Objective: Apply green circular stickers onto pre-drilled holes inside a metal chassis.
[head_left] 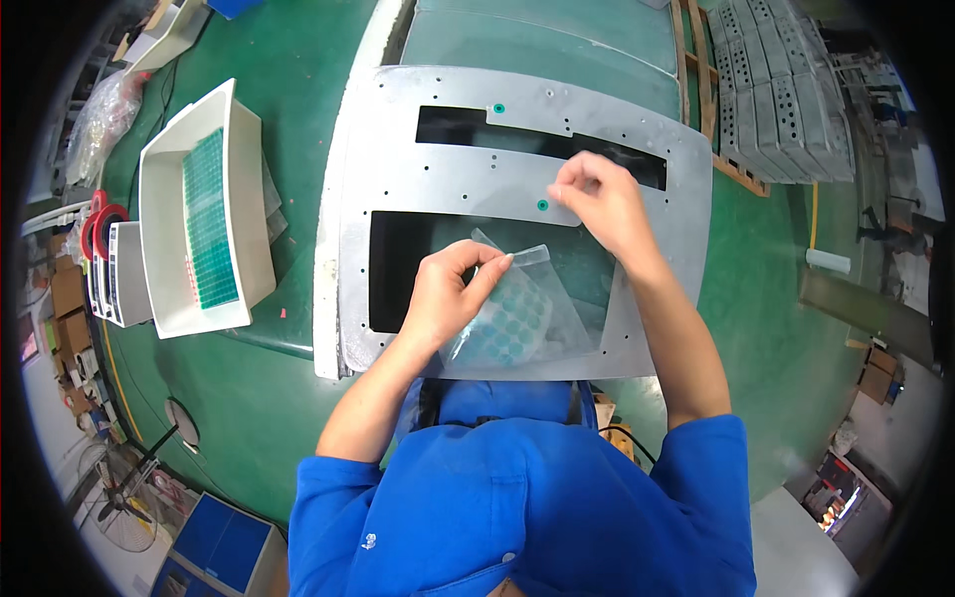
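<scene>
Nearest, below both hands, the blue shirt [438, 517] is cut off by the lower edge. The left hand [443, 298] grasps the upper edge of a clear plastic bag [569, 323] between thumb and forefinger. The bag hangs tilted beneath this grip, to its right. Inside are round green stickers [512, 318]; they show dimly through the film, overlap in part, and cannot be reliably counted.

The right hand [604, 204] is up and to the right of the left, its fingertips drawn together and slightly blurred. Whether a small piece is pinched between them cannot be told. Just below and left of these fingertips, a green ring [542, 205] lies on a grey metal plate [398, 179]; a second green ring [498, 108] lies farther up.

The plate extends under both hands. Its large cut-out [393, 269] is partly covered by the left hand and the bag; its narrow slot [448, 125] is partly covered by the right hand.

Well left of the left grip, a white bin [154, 219] holds a green gridded sheet [207, 219]. Far beyond the right hand, to its upper right, perforated grey metal parts [781, 99] stand stacked, their details indistinct near the fisheye rim.
</scene>
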### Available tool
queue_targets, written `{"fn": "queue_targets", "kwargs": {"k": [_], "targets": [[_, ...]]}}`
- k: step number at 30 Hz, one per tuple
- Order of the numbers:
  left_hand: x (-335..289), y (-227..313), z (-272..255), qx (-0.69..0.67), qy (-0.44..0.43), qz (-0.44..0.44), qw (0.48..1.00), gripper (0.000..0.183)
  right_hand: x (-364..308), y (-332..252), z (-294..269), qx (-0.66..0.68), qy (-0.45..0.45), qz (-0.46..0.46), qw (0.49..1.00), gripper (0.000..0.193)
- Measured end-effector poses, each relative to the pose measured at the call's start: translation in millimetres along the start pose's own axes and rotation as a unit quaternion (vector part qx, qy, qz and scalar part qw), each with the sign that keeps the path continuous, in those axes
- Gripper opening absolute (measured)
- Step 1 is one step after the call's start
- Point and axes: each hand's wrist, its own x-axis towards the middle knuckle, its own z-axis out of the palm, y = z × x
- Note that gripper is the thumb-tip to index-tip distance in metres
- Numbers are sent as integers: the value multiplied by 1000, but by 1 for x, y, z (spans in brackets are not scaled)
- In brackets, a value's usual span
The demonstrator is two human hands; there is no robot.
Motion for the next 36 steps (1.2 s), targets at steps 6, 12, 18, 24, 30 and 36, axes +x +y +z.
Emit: {"fn": "queue_targets", "kwargs": {"k": [6,12,18,24,30,36], "targets": [[-19,39,-5,68,-59,125,988,8,-81,-48,1,90,-103,-4,991,10],[-39,63,-3,32,-183,151,971,9,-139,-44,-12,114,-48,-1,992,7],[-49,60,21,14,-218,142,965,4,-173,-28,-1,-40,93,-163,981,13],[-42,36,45,-27,-217,-15,976,10,-173,5,-2,-104,247,-119,956,6],[-42,15,49,1,-198,-18,980,12,-141,73,-25,-57,248,93,963,4],[-40,12,44,9,-212,-64,975,16,-136,74,-26,-115,234,83,962,3]]}}
